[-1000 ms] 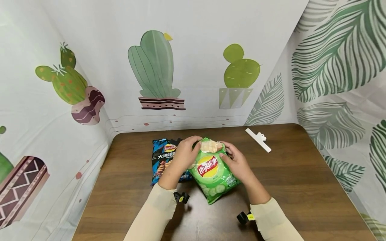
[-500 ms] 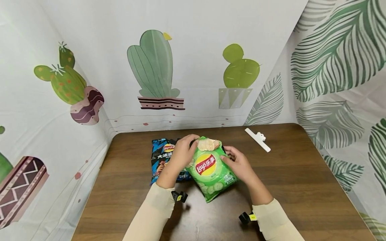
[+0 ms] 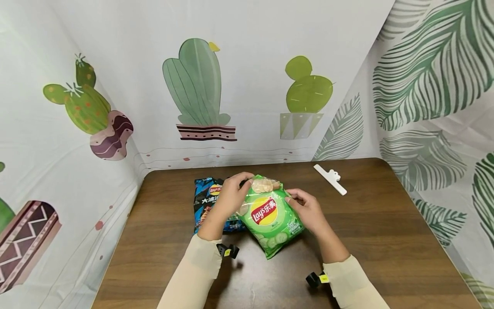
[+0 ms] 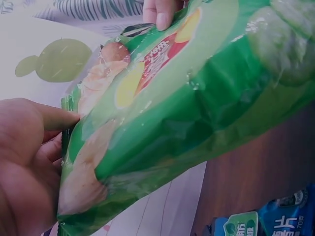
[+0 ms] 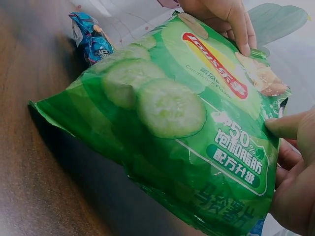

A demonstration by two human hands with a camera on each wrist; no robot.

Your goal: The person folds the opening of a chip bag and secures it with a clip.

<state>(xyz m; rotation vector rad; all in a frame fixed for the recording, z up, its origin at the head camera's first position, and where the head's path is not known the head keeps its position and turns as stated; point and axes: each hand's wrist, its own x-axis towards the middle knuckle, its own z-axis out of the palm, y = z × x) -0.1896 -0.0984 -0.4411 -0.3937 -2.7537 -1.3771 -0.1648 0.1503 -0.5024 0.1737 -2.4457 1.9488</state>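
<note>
A puffed green Lay's chip bag (image 3: 266, 214) with cucumber slices printed on it is held tilted in front of me. My left hand (image 3: 233, 195) pinches its upper left edge, thumb on the front, as the left wrist view shows. On the opposite side, my right hand (image 3: 306, 210) pinches the right edge, with its thumb (image 5: 283, 127) on the printed face and the other fingers curled behind. In the right wrist view the bag's lower end reaches down close over the table. Behind my left forearm lies a blue and black Lay's bag (image 3: 201, 201), partly covered by the hand and the green bag.
A long white clip (image 3: 331, 179) lies near the back right of the brown wooden table (image 3: 386, 240). A fabric backdrop (image 3: 254, 86) printed with cacti and leaves hangs along the table's back edge. Small black cameras sit at both wrists.
Both hands and the green bag have shifted slightly left, and the bag's face has turned a little. The blue and black bag and the white clip have stayed put.
</note>
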